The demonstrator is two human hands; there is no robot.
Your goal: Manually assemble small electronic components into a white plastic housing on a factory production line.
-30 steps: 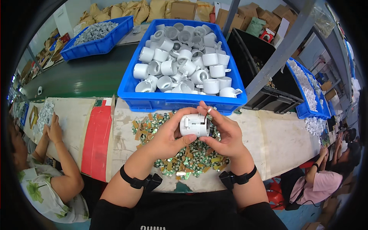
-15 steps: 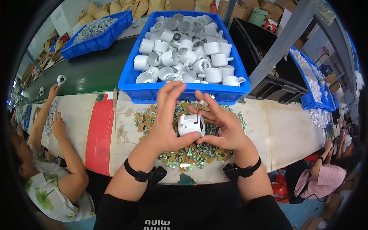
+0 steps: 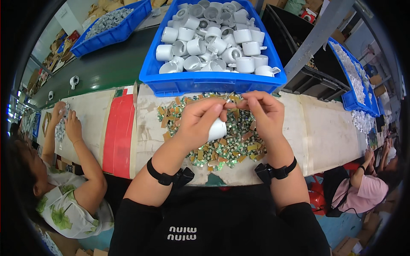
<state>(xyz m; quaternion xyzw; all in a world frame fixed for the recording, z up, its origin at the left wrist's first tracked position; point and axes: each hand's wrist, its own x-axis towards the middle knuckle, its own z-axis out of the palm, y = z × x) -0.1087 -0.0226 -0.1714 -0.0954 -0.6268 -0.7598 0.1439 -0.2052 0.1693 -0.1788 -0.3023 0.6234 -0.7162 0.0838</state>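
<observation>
A white cylindrical plastic housing [image 3: 218, 130] hangs below the curled fingers of my left hand [image 3: 197, 121], which grips it and partly covers it. The left fingertips also reach up toward the right ones. My right hand [image 3: 267, 114] is closed in a pinch at those fingertips, apart from the housing; what it pinches is too small to make out. Under both hands spreads a loose pile of small green and tan circuit board pieces [image 3: 232, 147] on the worktable [image 3: 149, 115].
Beyond my hands stands a blue bin [image 3: 209, 79] full of similar white housings [image 3: 196, 47]. A black crate [image 3: 316, 83] and a grey post [image 3: 314, 38] are to its right. A green conveyor [image 3: 100, 64] runs at the left. Co-workers sit on both sides.
My hands have shifted from cradling the housing together to meeting at the fingertips, the housing now under the left hand. A left co-worker's hand has let go of a white part on the conveyor.
</observation>
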